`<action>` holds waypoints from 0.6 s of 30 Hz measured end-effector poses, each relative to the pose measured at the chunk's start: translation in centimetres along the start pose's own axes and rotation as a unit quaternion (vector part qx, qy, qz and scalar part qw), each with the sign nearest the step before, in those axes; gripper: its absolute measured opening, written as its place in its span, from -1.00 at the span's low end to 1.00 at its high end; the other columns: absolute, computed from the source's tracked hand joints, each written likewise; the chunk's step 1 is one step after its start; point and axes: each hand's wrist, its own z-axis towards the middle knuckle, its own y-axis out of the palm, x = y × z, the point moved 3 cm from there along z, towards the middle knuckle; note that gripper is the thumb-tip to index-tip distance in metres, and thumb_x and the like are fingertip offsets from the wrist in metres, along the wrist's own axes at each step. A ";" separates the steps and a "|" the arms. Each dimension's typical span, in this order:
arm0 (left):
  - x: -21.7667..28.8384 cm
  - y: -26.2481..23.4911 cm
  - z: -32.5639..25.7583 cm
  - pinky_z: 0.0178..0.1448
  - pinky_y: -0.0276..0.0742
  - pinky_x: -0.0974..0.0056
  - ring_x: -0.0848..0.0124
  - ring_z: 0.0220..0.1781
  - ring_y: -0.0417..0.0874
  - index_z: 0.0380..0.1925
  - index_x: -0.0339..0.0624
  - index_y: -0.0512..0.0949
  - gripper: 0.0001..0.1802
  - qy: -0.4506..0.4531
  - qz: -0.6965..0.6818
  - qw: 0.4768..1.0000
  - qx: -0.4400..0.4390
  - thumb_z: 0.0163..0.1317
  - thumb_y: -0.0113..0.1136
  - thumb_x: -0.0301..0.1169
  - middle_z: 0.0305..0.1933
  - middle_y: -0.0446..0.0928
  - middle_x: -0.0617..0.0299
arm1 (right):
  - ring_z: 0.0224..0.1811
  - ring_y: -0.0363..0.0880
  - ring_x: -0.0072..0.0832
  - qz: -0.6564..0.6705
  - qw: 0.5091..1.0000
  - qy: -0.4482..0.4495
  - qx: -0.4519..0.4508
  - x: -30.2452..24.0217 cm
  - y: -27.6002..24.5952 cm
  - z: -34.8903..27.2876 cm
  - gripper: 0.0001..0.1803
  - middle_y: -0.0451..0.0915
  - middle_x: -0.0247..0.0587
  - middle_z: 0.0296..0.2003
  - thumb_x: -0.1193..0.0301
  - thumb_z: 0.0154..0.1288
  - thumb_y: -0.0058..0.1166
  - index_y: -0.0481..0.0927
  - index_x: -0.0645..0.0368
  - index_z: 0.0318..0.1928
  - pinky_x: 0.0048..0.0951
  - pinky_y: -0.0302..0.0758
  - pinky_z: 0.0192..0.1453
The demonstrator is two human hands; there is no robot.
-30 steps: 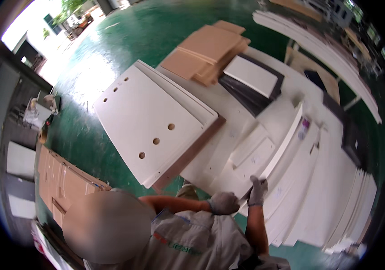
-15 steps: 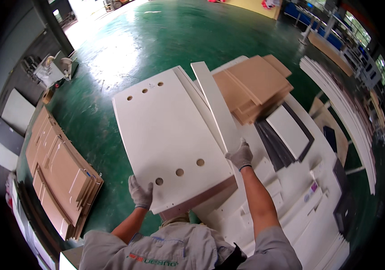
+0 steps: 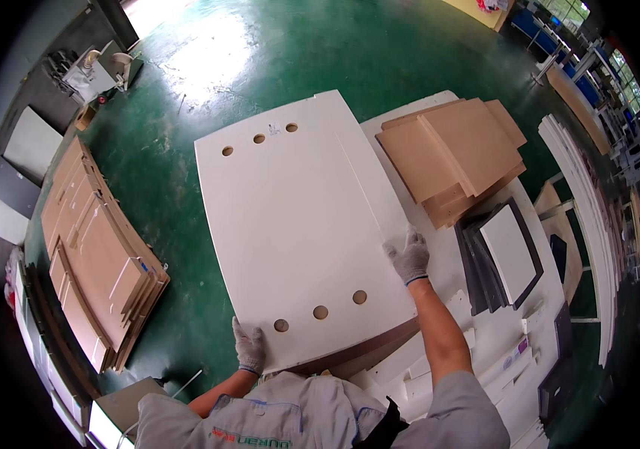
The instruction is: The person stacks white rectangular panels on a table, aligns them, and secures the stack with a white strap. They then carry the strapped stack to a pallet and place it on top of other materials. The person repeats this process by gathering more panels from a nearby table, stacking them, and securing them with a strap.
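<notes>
A large white panel point(image 3: 282, 224) with round holes near its far and near ends lies in front of me. Along its right side a long white strip point(image 3: 357, 153) lies almost flush with it, a thin seam between them. My right hand point(image 3: 410, 260), in a grey-white knit glove, grips the strip's outer edge, thumb on top and forefinger stretched out. At the panel's near left corner is my gloved left hand point(image 3: 249, 349), its fingers extended along the edge and its thumb apart. The undersides of both pieces are hidden.
Brown boards point(image 3: 462, 150) are stacked to the right, beside dark frames with a white piece point(image 3: 511, 236). White parts point(image 3: 440, 359) lie at the near right. More brown boards point(image 3: 99, 262) stand at the left. Long white strips point(image 3: 571, 172) rest on a rack at the far right.
The white strip, raised and angled before, now lies along the panel's right side. My right hand has come down with it. My left hand remains at the panel's near left corner.
</notes>
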 end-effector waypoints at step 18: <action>2.1 0.5 6.9 0.30 0.53 -0.02 -0.15 0.23 0.64 0.45 -0.33 0.25 -0.35 0.045 0.128 0.991 0.014 0.56 0.00 -0.10 0.17 0.63 -0.26 | 0.31 0.58 0.06 0.045 0.986 0.110 -0.115 5.7 0.2 1.0 -0.23 0.63 0.23 0.22 -0.03 0.31 0.24 0.52 0.23 0.37 -0.12 0.49 0.40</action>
